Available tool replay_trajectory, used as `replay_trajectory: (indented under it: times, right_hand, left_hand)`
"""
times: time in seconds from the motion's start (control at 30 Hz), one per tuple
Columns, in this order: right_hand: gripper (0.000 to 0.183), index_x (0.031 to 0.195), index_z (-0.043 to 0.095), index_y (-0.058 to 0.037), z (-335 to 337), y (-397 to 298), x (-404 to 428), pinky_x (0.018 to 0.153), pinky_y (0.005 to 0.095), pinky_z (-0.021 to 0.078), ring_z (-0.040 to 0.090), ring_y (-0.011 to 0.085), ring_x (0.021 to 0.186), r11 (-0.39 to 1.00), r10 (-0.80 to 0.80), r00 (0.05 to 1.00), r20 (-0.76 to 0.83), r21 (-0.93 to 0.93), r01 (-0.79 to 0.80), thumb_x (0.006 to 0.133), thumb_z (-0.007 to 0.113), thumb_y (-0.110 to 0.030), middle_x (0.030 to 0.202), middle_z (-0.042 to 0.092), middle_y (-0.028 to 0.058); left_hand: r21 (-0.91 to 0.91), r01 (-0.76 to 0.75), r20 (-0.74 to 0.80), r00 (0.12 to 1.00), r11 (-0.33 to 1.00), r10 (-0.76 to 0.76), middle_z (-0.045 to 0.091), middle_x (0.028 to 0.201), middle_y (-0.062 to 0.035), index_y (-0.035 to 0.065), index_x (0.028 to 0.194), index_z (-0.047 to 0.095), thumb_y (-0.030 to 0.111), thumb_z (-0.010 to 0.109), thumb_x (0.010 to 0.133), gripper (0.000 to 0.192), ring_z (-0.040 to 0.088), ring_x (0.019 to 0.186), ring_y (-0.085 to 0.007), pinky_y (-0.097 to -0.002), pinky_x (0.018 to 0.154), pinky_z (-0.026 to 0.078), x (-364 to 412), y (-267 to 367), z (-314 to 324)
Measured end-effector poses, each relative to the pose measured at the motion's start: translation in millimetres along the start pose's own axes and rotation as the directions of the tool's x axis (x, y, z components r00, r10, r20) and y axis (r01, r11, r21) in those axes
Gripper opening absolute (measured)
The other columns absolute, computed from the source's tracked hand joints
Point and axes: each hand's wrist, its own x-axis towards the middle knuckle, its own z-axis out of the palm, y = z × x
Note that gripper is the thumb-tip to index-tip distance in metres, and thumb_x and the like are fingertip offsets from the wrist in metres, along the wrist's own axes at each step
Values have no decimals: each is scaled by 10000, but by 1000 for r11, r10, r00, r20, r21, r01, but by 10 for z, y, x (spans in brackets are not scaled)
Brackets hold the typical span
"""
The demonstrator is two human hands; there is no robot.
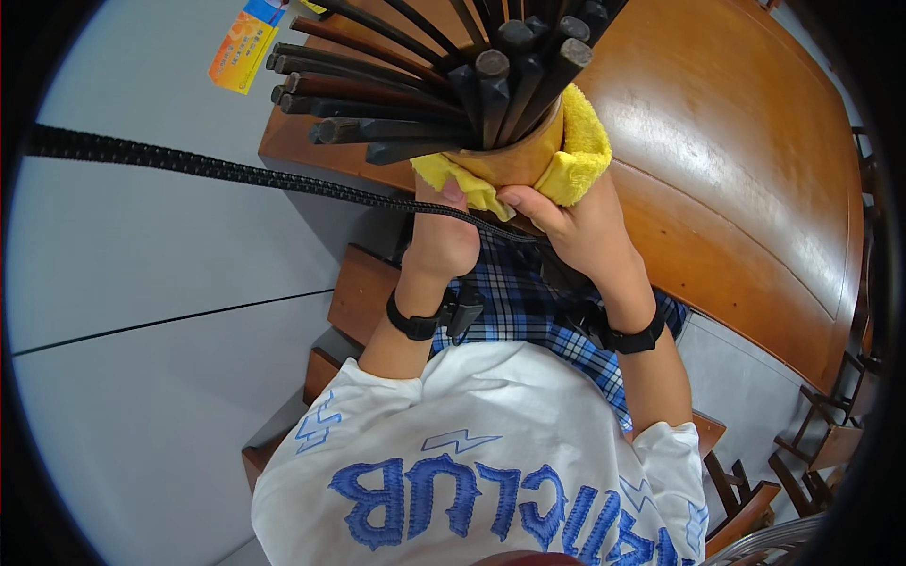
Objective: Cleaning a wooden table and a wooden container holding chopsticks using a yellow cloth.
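A round tan holder packed with dark chopsticks is at the top centre, held up close to the camera. A yellow cloth wraps part of its outside. My right hand grips the holder through the cloth from the right, its thumb lying near the lower rim. On the left side, my left hand is pressed to the cloth, with most of its fingers hidden behind the cloth and holder. Both wrists wear black straps with small dark devices.
A varnished wooden table extends to the right and behind the holder. A black braided cable crosses from the left to below the holder. A pale wall bearing a colourful sticker stands at left. Wooden chairs are at lower right.
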Motion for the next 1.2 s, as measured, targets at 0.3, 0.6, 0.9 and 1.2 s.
replay_trajectory:
  times: [0.3,0.6,0.9,1.2]
  right_hand:
    - [924,1466,436,12,1,-14,42,1071,411,448,568,345,1266,1000,25,1000,16,17,-25,749,904,-337,1375,562,196]
    - [912,1464,438,17,54,14,37,1061,402,467,587,327,1267,998,17,1000,10,54,-18,751,907,-304,1383,577,188]
    - [873,1446,459,13,38,5,29,1041,398,480,605,317,1236,997,4,1000,-22,77,-3,754,909,-274,1355,594,171]
    - [839,1427,474,15,34,-5,21,1030,402,487,614,325,1215,999,-44,998,-34,-31,43,765,901,-273,1336,599,173]
  left_hand:
    - [554,-206,-169,921,807,351,420,1302,-177,17,1234,427,327,611,1010,425,489,1206,-213,-354,1044,394,-12,115,-44]
    - [616,-225,-231,865,755,446,406,1348,-190,-3,1181,548,298,554,1040,333,510,1225,-259,-384,1032,425,36,199,84]
    - [425,-281,-144,918,861,370,351,1492,-230,-14,1046,607,248,582,1003,267,402,1384,-338,-463,1135,321,40,379,86]
    - [-42,-237,-238,946,971,221,430,1358,-143,0,1362,403,148,704,926,550,513,1210,-207,-360,1036,436,190,223,184]
